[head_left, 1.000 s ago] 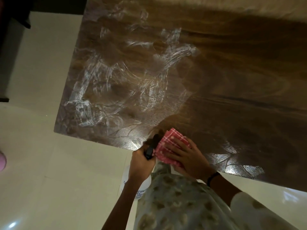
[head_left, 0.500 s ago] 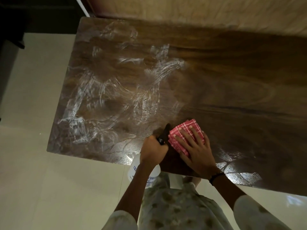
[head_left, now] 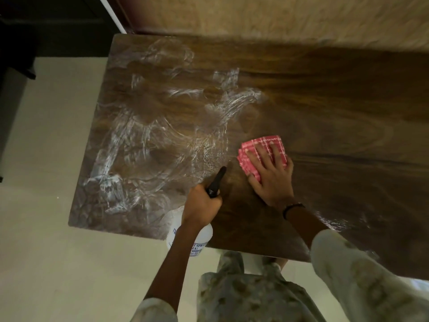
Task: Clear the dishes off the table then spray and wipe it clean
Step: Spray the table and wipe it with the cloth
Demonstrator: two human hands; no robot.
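The dark wooden table (head_left: 336,108) carries no dishes. Whitish spray streaks (head_left: 148,135) cover its left half. A folded red checked cloth (head_left: 257,147) lies flat near the table's middle front, and my right hand (head_left: 270,175) presses on it with fingers spread straight. My left hand (head_left: 200,204) grips the black trigger head of a white spray bottle (head_left: 199,242). The bottle's body hangs at the table's near edge and its nozzle points across the tabletop.
A pale tiled floor (head_left: 46,205) lies left of and in front of the table. A beige wall (head_left: 278,17) runs along the table's far edge. Dark furniture (head_left: 21,47) stands at the far left. My patterned clothing fills the lower view.
My right hand has slid the cloth away from the near edge toward the table's middle. My left hand with the bottle has moved forward over the table edge.
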